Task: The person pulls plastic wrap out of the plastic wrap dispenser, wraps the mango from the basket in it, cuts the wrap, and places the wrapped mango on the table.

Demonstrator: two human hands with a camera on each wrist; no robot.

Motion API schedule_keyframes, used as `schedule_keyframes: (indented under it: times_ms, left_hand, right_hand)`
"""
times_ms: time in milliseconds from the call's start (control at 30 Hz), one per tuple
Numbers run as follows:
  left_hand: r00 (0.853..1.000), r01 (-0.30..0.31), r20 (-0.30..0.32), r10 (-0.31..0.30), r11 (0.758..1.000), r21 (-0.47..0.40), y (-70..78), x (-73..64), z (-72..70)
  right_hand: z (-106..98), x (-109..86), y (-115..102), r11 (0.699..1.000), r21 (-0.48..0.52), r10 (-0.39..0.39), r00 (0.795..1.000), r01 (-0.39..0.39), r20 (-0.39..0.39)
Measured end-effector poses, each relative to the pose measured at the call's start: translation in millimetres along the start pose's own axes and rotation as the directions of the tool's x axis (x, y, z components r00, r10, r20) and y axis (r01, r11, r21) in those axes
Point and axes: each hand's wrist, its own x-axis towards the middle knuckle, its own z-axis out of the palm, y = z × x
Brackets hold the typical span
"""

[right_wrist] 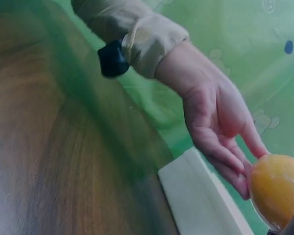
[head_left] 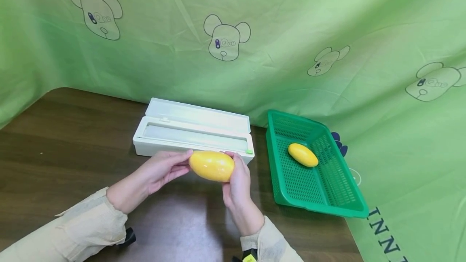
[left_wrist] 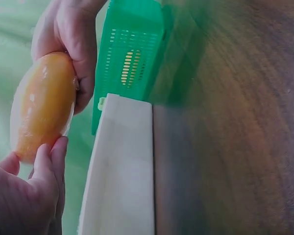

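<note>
Fruit [head_left: 212,166], yellow, glossy, held aloft: pinched at 9 o'clock end by left hand [head_left: 165,170], grasped at 3 o'clock end by right hand [head_left: 239,185]. White box [head_left: 196,127] toward 12 o'clock from it.

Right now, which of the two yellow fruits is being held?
The fruit between the left hand and right hand: both touch it. The other one lies in the green basket, with neither hand on it.
</note>
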Motion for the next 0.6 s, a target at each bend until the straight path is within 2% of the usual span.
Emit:
schedule_keyframes:
  times_ms: [167, 333, 433, 600]
  left_hand:
    - [0.999, 0.034, 0.02, -0.034, 0.999, 0.009, -2.5, -0.1, -4.0]
    - [0.996, 0.045, 0.072, -0.046, 0.999, 0.027, -2.8, -1.6, -7.3]
    - [0.993, 0.052, 0.099, -0.057, 0.997, 0.057, -4.1, -2.2, -8.8]
    - [0.992, 0.068, 0.096, -0.081, 0.989, 0.131, -5.8, -0.8, -8.2]
  right_hand:
    - [-3.9, 2.1, 1.2, 0.997, -0.058, 0.055, 0.998, -0.052, 0.038]
    - [-5.7, 2.0, 2.9, 0.992, -0.09, 0.092, 0.994, -0.087, 0.053]
    - [-5.9, 1.0, 4.8, 0.988, -0.112, 0.109, 0.992, -0.102, 0.056]
    - [-6.8, 0.1, 8.6, 0.986, -0.134, 0.104, 0.993, -0.096, 0.049]
